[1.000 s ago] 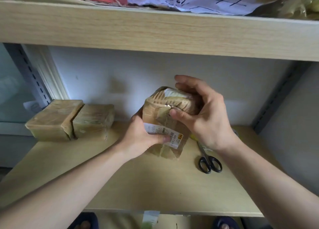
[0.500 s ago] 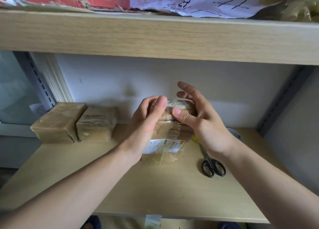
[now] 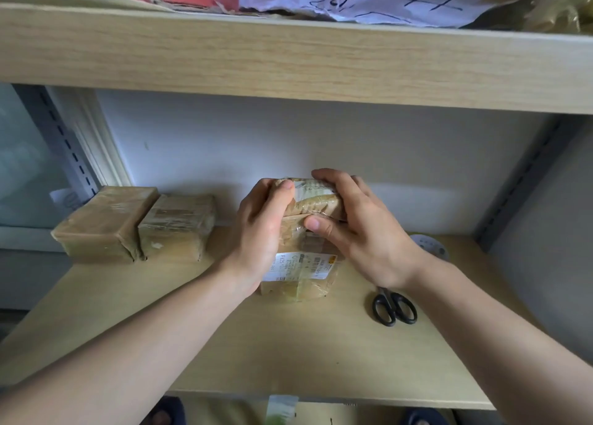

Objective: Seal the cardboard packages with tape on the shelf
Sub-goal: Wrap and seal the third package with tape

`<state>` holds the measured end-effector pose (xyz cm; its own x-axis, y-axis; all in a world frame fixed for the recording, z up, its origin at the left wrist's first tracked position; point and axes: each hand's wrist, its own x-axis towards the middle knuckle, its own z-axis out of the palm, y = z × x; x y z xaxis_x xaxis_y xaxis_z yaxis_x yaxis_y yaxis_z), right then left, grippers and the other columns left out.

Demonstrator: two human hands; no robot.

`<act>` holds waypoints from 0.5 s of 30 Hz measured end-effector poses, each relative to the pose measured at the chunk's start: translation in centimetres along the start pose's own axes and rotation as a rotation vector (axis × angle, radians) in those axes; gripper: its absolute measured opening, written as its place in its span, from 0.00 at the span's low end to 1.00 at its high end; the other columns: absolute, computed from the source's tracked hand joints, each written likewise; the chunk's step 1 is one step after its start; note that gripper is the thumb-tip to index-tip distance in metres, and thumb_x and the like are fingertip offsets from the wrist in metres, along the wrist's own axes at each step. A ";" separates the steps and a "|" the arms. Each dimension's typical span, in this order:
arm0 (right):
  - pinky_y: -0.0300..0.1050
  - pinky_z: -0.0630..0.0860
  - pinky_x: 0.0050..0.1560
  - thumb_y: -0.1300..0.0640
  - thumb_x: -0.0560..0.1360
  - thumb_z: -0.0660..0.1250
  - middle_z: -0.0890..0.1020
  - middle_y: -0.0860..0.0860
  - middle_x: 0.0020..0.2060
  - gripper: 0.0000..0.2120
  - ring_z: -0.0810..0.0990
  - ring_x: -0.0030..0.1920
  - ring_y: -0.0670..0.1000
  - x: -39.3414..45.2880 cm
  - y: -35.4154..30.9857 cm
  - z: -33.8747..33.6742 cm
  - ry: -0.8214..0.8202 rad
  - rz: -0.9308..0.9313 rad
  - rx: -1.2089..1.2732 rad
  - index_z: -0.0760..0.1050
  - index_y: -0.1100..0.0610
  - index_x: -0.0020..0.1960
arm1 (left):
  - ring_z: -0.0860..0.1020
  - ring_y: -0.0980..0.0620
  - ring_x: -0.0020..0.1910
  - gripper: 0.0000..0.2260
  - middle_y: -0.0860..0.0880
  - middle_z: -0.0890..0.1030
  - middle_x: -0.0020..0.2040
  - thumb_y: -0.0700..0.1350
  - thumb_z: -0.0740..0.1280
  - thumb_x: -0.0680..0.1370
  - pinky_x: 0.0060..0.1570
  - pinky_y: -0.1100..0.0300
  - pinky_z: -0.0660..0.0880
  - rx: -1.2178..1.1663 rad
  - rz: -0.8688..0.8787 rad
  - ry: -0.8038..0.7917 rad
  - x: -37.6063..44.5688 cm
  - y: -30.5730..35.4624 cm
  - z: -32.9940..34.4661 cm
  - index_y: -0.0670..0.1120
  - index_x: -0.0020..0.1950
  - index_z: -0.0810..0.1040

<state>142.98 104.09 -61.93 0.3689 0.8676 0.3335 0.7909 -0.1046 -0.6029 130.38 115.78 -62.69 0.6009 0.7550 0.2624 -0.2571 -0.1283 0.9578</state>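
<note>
Head camera shows both hands curled around one taped cardboard package [image 3: 300, 266] standing on the shelf [image 3: 288, 344]. Left hand [image 3: 261, 229] grips its left side, thumb on top. Right hand [image 3: 359, 229] grips its right side, thumb pressing the front tape.

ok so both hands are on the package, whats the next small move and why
Probably run the right hand's thumb along the tape at the package's top edge to press it flat: the tape there looks wrinkled, and the left hand already grips the package steady on the shelf.
</note>
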 end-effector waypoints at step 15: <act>0.38 0.74 0.57 0.37 0.66 0.79 0.77 0.44 0.56 0.35 0.77 0.53 0.42 -0.1 -0.6 2.5 0.318 -0.049 -0.040 0.72 0.45 0.69 | 0.74 0.63 0.38 0.10 0.60 0.76 0.36 0.45 0.63 0.84 0.41 0.74 0.70 0.084 0.036 0.065 -0.5 -0.2 -0.3 0.46 0.43 0.75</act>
<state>141.25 105.26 -63.47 0.4587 0.6772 0.5753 0.8279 -0.0906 -0.5535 129.91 115.65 -63.05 0.5418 0.7886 0.2909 -0.2116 -0.2070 0.9552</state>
